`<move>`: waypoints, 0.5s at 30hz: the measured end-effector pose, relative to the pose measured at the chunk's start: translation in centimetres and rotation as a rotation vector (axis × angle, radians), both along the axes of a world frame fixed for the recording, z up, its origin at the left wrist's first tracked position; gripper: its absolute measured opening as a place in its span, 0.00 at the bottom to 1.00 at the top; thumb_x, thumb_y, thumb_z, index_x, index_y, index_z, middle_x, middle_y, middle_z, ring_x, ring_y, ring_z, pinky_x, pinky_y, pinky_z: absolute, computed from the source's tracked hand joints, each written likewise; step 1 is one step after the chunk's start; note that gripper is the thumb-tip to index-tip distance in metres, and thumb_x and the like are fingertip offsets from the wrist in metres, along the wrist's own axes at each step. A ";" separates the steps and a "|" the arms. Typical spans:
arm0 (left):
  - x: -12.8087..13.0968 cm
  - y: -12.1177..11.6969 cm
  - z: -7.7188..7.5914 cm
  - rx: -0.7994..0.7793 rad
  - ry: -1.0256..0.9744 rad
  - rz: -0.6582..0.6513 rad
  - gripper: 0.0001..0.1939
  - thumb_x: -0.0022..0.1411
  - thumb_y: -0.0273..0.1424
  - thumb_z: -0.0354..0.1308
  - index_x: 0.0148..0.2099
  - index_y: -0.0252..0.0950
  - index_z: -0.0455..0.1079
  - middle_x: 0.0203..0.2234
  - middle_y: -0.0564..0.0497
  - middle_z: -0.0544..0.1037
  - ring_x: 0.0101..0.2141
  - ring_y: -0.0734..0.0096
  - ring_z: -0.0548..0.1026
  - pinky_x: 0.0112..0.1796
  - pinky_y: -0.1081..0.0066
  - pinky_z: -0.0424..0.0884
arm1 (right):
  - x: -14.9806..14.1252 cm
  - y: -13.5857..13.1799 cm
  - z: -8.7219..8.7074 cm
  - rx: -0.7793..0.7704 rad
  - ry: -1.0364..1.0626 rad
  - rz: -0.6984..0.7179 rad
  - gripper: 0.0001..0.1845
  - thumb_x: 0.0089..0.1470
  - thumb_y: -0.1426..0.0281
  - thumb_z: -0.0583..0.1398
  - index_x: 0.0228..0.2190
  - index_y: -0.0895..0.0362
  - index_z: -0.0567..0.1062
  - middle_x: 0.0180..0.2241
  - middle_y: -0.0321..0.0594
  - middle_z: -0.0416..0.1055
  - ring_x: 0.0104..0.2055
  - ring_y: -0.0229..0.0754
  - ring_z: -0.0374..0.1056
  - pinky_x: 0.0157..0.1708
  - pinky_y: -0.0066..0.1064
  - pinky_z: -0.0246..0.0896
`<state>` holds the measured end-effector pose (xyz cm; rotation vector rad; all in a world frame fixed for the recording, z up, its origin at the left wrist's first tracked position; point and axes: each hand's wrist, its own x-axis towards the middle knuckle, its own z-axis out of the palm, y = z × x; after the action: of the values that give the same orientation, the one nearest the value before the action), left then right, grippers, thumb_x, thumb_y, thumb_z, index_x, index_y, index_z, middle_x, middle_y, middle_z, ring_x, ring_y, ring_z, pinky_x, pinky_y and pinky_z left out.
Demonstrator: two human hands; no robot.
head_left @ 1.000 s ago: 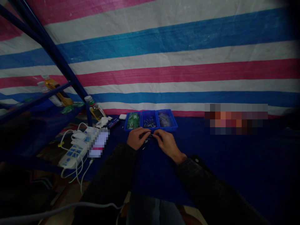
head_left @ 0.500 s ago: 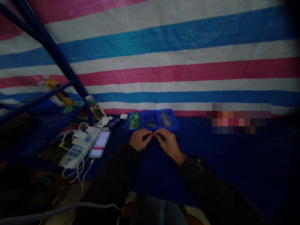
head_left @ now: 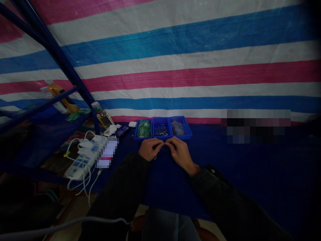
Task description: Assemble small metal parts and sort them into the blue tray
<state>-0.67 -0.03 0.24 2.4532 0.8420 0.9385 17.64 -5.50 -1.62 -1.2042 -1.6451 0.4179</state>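
My left hand [head_left: 150, 149] and my right hand [head_left: 179, 150] meet fingertip to fingertip just in front of the blue bins, both pinched closed. Whatever lies between the fingertips is too small to name. A thin dark piece with a shiny end [head_left: 155, 157] shows below the left hand's fingers; I cannot tell whether it is held or lies on the table. Beyond the hands stand a blue bin [head_left: 135, 134] of small green packets [head_left: 144, 128], a middle bin [head_left: 161, 122] of small metal pins [head_left: 161, 130], and a right bin [head_left: 188, 135] of clear plastic bags [head_left: 177, 128].
On the left of the blue table [head_left: 173, 190] lie a white power strip [head_left: 75, 169] with tangled cables, a blurred phone [head_left: 107, 154], crumpled tissue [head_left: 112, 130] and a bottle [head_left: 103, 115]. A blue metal frame [head_left: 62, 63] rises there. Striped sheeting [head_left: 190, 77] hangs behind.
Both hands keep nearly the same place and pinch, with only slight finger movement. The bins stay where they were.
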 end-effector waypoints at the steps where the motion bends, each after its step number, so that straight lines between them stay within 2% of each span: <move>1: 0.0 0.0 0.0 -0.001 -0.002 0.000 0.11 0.70 0.33 0.57 0.42 0.36 0.80 0.34 0.47 0.82 0.33 0.69 0.78 0.38 0.70 0.72 | 0.0 0.0 -0.1 -0.007 -0.008 -0.003 0.11 0.66 0.69 0.55 0.33 0.53 0.75 0.35 0.42 0.76 0.39 0.46 0.72 0.44 0.37 0.65; 9: 0.0 0.1 0.1 0.004 0.000 0.002 0.11 0.70 0.34 0.56 0.41 0.36 0.79 0.34 0.48 0.82 0.34 0.69 0.79 0.39 0.70 0.72 | 0.2 0.5 -0.1 -0.051 -0.099 -0.032 0.14 0.68 0.66 0.52 0.30 0.53 0.72 0.31 0.40 0.73 0.36 0.45 0.71 0.40 0.34 0.61; 15: 0.0 0.1 0.3 0.007 -0.013 0.010 0.10 0.70 0.33 0.57 0.41 0.36 0.79 0.34 0.48 0.82 0.34 0.68 0.79 0.41 0.69 0.73 | 0.5 0.6 0.0 -0.113 -0.115 -0.099 0.24 0.69 0.57 0.50 0.22 0.53 0.66 0.22 0.37 0.69 0.25 0.41 0.65 0.29 0.31 0.54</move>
<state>-0.68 0.03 0.53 2.4480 0.8483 0.9613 18.13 -4.87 -1.60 -1.4100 -1.6690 0.3901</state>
